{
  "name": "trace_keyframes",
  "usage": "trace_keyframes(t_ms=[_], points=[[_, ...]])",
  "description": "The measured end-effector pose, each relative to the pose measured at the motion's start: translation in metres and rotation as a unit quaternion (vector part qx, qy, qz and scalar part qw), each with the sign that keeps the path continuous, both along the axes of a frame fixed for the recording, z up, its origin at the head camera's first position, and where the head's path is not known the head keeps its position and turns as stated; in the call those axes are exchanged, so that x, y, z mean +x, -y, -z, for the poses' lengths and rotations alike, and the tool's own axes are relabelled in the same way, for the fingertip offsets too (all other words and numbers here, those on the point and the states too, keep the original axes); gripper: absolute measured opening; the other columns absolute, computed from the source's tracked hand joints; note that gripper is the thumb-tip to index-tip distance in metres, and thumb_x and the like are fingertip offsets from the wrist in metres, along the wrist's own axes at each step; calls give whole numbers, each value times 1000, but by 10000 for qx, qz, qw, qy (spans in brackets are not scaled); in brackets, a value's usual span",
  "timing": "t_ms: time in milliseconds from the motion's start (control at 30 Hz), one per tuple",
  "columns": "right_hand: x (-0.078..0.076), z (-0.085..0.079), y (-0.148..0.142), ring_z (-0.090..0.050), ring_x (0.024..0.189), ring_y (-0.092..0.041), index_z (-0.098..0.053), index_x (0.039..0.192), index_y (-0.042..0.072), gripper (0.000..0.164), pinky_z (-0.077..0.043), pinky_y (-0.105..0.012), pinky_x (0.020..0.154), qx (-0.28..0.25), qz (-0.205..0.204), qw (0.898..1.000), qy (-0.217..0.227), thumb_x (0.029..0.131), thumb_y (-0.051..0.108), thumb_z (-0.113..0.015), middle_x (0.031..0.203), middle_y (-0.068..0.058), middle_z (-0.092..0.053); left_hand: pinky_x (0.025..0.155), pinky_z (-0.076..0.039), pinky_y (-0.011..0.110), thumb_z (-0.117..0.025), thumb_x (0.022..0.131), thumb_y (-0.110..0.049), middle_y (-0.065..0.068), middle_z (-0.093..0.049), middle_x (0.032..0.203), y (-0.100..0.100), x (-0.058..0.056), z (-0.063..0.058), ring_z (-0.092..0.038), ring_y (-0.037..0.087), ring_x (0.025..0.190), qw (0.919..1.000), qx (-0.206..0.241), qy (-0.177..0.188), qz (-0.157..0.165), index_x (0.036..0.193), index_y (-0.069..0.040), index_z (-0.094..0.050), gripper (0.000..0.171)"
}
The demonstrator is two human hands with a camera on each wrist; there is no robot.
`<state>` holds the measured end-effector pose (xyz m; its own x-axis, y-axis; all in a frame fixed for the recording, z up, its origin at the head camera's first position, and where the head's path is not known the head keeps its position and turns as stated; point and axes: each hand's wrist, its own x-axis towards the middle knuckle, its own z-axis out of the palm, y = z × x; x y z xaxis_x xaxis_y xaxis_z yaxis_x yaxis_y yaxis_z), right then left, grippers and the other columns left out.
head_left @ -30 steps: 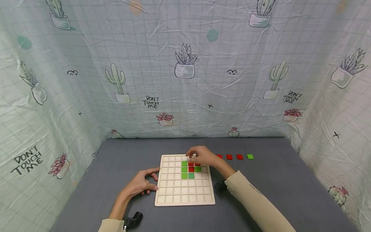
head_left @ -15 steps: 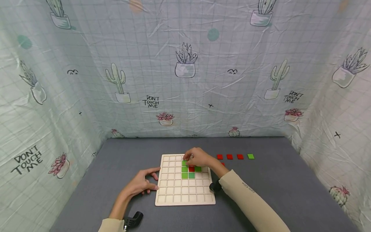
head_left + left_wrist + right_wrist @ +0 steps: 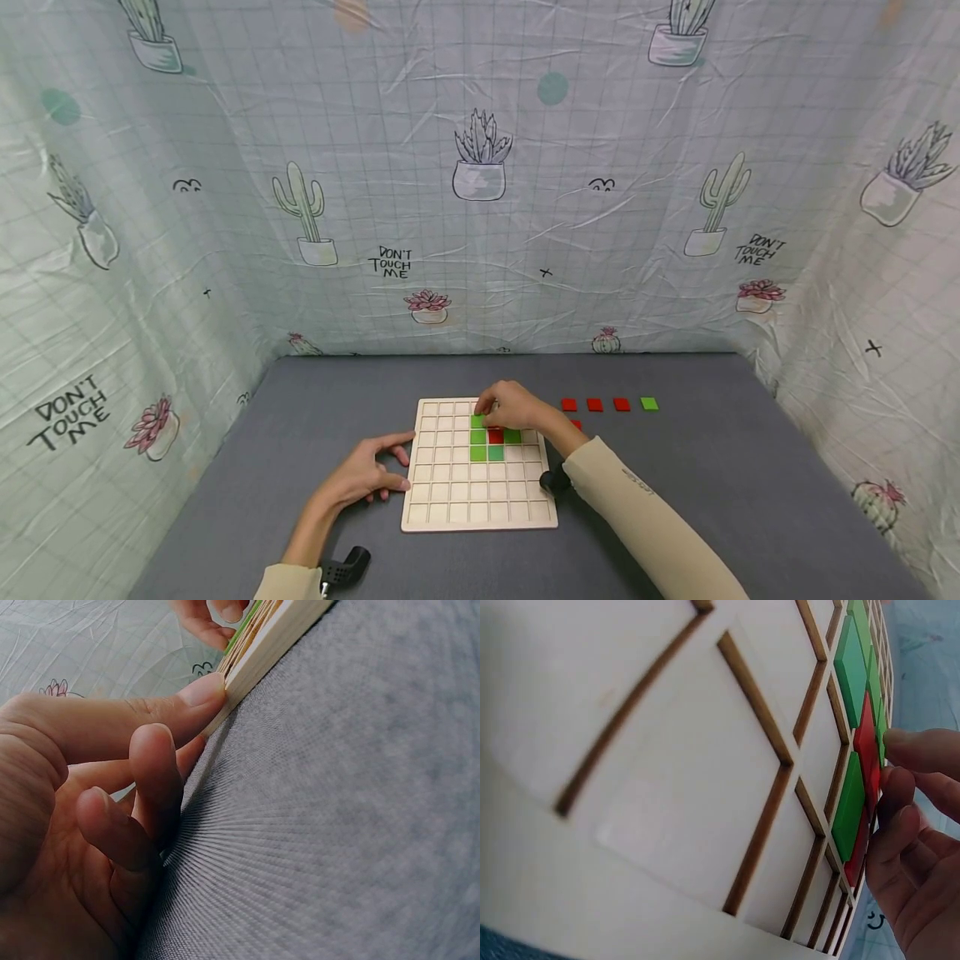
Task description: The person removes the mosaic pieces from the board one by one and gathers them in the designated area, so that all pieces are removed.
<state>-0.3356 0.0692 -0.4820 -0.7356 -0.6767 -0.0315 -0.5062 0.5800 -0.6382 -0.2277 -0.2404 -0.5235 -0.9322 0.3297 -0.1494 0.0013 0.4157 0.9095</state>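
A pale wooden grid board (image 3: 480,529) lies on the grey table. My left hand (image 3: 360,475) rests at its left side, thumb and index finger spread and touching the edge; the other fingers (image 3: 120,829) are loosely bent. My right hand (image 3: 517,407) is over the upper part of the board, thumb and index fingertips at opposite sides of a green tile (image 3: 477,422) in the grid. Nearby sit more green tiles (image 3: 477,453), a teal tile (image 3: 850,671) and a red tile (image 3: 496,436). The hand hides part of the upper rows.
Several red tiles (image 3: 595,405) and one light green tile (image 3: 649,404) lie in a row right of the board. Another red tile (image 3: 576,425) is partly hidden by the right wrist. A patterned cloth (image 3: 480,250) surrounds the table's back and sides.
My right hand has shifted slightly left over the board, to the upper green tile, and has then stayed almost still. The left hand has kept its place at the board's edge.
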Motion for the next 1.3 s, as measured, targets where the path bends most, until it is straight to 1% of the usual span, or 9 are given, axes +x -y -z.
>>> trace_keyframes(t_ms=[133,267,400,567,667,867,1000,1200,1300], points=[[-1,2,0,-63,86,-10,-79,105,10,17,-51,-25,72,-49,43,10000,-16,91,4,-72,99,-4,-76,42,-37,25,-86,80,-9,12,-59,109,0,0,0,-55,12,52,10000,-27,-2,-6,154,-9,-49,83],[-1,3,0,-64,86,-12,-78,102,9,16,-52,-26,70,-169,83,9998,-41,91,2,-71,98,-5,-76,42,-37,25,-86,80,-9,12,-59,109,0,0,0,-55,12,52,10000,-20,-3,-6,154,-9,-48,83],[0,3,-1,-63,85,-12,-78,101,10,16,-52,-26,69,-242,143,9996,-11,93,1,-68,98,-5,-76,42,-37,25,-86,80,-8,13,-59,109,1,0,1,-54,12,51,10000,32,12,1,154,-8,-48,84],[2,2,0,-61,72,-10,-77,101,11,18,-51,-26,66,-320,187,9993,32,96,1,-62,97,-3,-75,42,-37,25,-87,80,-9,13,-59,109,1,0,1,-54,13,51,10000,61,19,21,155,-8,-48,84],[3,1,0,-60,67,-10,-77,101,11,18,-50,-26,64,-361,202,9991,39,97,1,-62,96,-3,-74,42,-37,25,-87,80,-9,13,-59,109,1,0,1,-54,13,51,10000,51,7,28,154,-8,-48,84],[4,2,0,-62,72,-10,-77,99,11,16,-50,-25,64,-395,251,9989,19,96,1,-65,96,-4,-75,42,-37,26,-86,80,-9,12,-60,109,1,0,1,-55,13,51,10000,-42,-78,9,153,-8,-50,82],[5,3,0,-64,72,-12,-76,100,10,14,-51,-26,64,-423,236,9988,-35,97,2,-65,97,-7,-75,42,-37,26,-86,81,-9,12,-60,109,1,0,1,-55,13,52,10000,-42,-67,2,153,-9,-50,82],[6,6,-4,-62,72,-9,-75,101,6,11,-50,-25,64,-596,155,9979,-185,96,2,-66,96,-8,-74,42,-37,26,-86,80,-9,12,-59,109,1,-1,1,-55,13,52,10000,-18,-29,15,154,-9,-49,83],[7,5,-7,-62,70,-9,-75,102,6,11,-51,-25,65,-683,100,9974,-187,97,3,-65,96,-8,-74,42,-37,26,-86,80,-8,12,-59,109,1,-1,1,-55,13,51,10000,-30,-22,6,154,-9,-49,83]])
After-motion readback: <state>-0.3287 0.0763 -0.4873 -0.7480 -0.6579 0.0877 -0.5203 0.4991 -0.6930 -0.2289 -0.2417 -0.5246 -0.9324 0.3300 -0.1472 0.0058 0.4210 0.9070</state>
